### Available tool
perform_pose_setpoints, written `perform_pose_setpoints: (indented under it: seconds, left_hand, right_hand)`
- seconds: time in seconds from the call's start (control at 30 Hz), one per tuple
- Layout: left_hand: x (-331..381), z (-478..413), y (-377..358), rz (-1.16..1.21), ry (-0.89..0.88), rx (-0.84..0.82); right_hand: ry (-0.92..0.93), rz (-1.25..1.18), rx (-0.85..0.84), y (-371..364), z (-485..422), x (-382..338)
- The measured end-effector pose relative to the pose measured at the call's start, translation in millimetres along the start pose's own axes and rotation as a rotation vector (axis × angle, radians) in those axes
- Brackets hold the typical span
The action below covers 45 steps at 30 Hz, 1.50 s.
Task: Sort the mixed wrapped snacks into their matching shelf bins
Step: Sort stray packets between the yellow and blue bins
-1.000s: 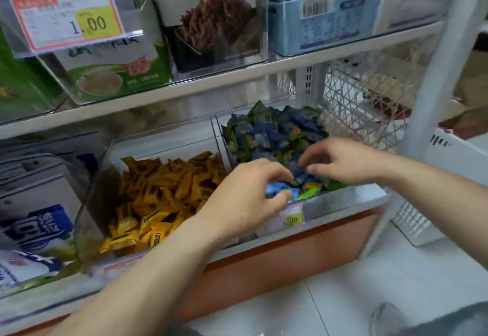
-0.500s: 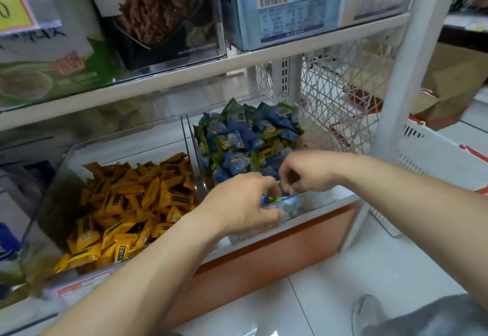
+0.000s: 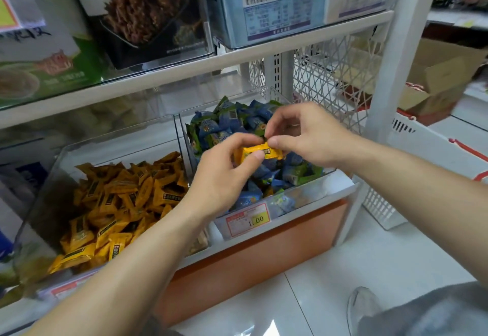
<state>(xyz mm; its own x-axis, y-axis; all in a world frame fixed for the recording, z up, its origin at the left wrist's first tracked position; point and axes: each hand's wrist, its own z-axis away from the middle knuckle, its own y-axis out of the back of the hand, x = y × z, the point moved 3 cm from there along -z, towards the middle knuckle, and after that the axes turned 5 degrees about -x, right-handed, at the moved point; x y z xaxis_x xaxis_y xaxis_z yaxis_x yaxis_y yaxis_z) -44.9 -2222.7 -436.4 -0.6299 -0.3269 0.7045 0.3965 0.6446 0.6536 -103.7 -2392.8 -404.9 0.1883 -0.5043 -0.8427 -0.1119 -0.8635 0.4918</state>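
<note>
Yellow snack (image 3: 260,152) pinched between left hand (image 3: 224,174) and right hand (image 3: 309,134) over bin (image 3: 311,198) of blue snacks (image 3: 219,129).

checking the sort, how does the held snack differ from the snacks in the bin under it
The held snack is yellow-orange, the bin snacks blue and green. The held snack is pinched by left hand and right hand; the bin snacks lie loose in a pile. Both are small wrapped packets.

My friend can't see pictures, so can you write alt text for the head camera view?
A left hand and a right hand pinch one yellow wrapped snack together over the right bin, full of blue and green snacks. The left bin beside it holds yellow snacks.
</note>
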Motion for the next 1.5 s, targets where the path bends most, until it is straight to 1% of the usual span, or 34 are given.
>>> perform_pose_setpoints:
  seconds: [0.07,0.1,0.13,0.2,0.27,0.3,0.37,0.47,0.53,0.67,0.83,0.9,1.0,1.07,1.17,1.27,1.33,1.43,1.5]
  left_hand:
    - [1,1,8,-0.132,-0.019,0.022]
    - [0,1,12,-0.229,-0.027,0.016]
    - [0,2,16,-0.32,-0.035,0.005]
    - [-1,3,25,-0.435,-0.048,-0.001]
    - [-2,6,33,-0.475,-0.063,0.002]
    - [-3,7,35,-0.485,-0.072,-0.005]
    - [-5,11,36,-0.488,-0.086,-0.043]
    - [-9,15,35,-0.458,-0.09,-0.097]
    - [-11,16,36,-0.435,-0.092,-0.113]
    - [-15,18,40,-0.366,-0.094,-0.126]
    - [-17,18,41,-0.304,-0.087,-0.136]
    - [-17,18,42,-0.293,-0.085,-0.138]
    - [-17,18,42,-0.268,-0.065,-0.142]
    - [-17,18,43,-0.253,-0.055,-0.139]
    - [-16,16,42,-0.245,-0.043,-0.122]
    - [-16,13,40,-0.202,-0.012,-0.058]
    - [-14,11,39,-0.146,-0.003,0.012]
    - [-6,9,34,-0.005,-0.013,0.1]
    - [-3,9,28,0.187,0.029,0.105]
  right_hand:
    - [-0.09,-0.065,-0.041,-5,0,10]
    - [-0.152,-0.05,-0.09,-8,0,17]
    - [-0.203,0.008,-0.161,-11,1,24]
    - [-0.243,0.189,-0.359,-21,2,37]
    - [-0.253,0.399,-0.572,-33,4,49]
    - [-0.248,0.514,-0.641,-38,5,53]
    - [-0.212,0.706,-0.693,-44,4,59]
    - [-0.217,0.853,-0.709,-46,1,67]
    - [-0.255,0.874,-0.71,-46,0,68]
    - [-0.284,0.85,-0.767,-53,-4,65]
    - [-0.321,0.799,-0.712,-53,-6,62]
    - [-0.301,0.672,-0.662,-50,-5,60]
    - [-0.315,0.504,-0.673,-46,-2,56]
    - [-0.308,0.412,-0.639,-45,-1,52]
    - [-0.278,0.285,-0.49,-39,-2,45]
    - [-0.234,0.21,-0.312,-27,-4,37]
    - [-0.213,0.032,-0.191,-20,-3,29]
    - [-0.162,-0.185,-0.023,-17,-1,16]
    - [-0.118,-0.27,0.045,-23,-1,9]
